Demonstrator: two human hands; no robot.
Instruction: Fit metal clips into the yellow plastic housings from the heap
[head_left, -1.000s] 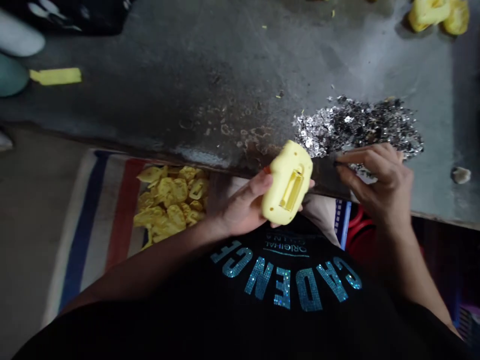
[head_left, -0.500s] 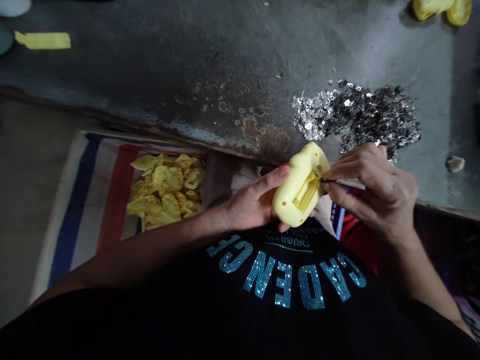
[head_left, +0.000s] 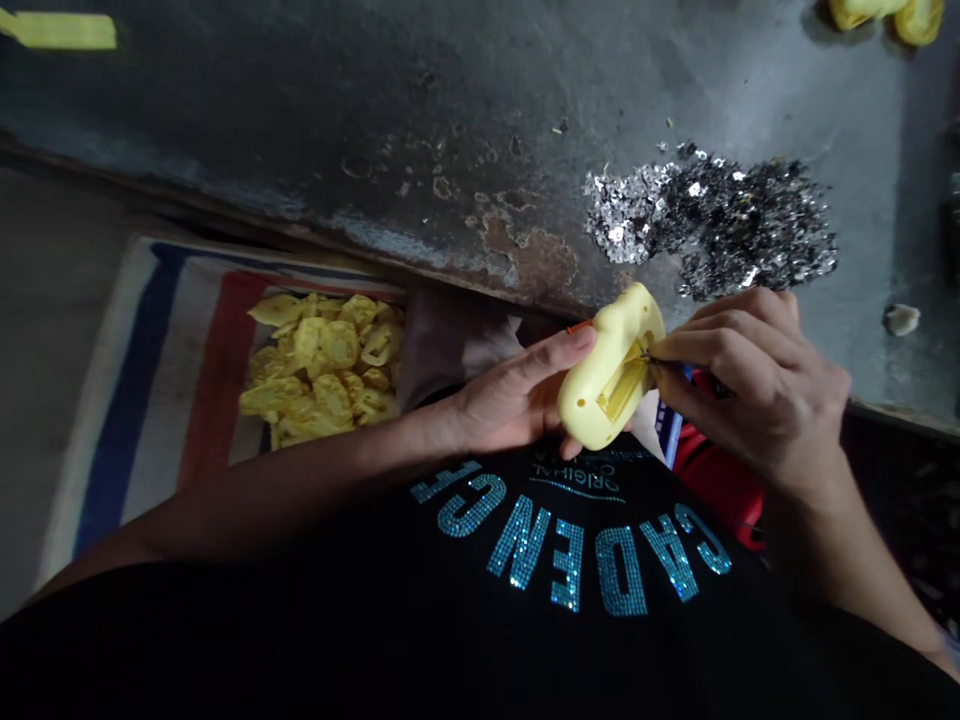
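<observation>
A rounded yellow plastic toy shell point(head_left: 600, 385) lies in my left hand point(head_left: 521, 400), thumb along its near side and fingers beneath. Its back faces up, showing small screw holes and a rectangular recess like a battery compartment. With thumb and fingers pinched, my right hand point(head_left: 757, 375) holds a small dark metal piece point(head_left: 649, 356) at the recess's upper end. Whether this is a contact clip or a thin tool's tip, I cannot tell. Beyond the hands, a heap of small shiny metal pieces point(head_left: 720, 220) lies on the worn grey table point(head_left: 300, 110).
Several yellow plastic parts point(head_left: 326, 360) are piled on a striped woven sack point(head_left: 150, 400) at the left, below the table's edge. More yellow parts point(head_left: 915, 20) sit at the far right corner. A yellow strip point(head_left: 67, 30) and a small whitish lump point(head_left: 901, 319) lie on the table.
The toy shell and both hands have shifted slightly right, and the shell is tilted a little more. My right hand still pinches at the recess. The camera view has turned slightly.
</observation>
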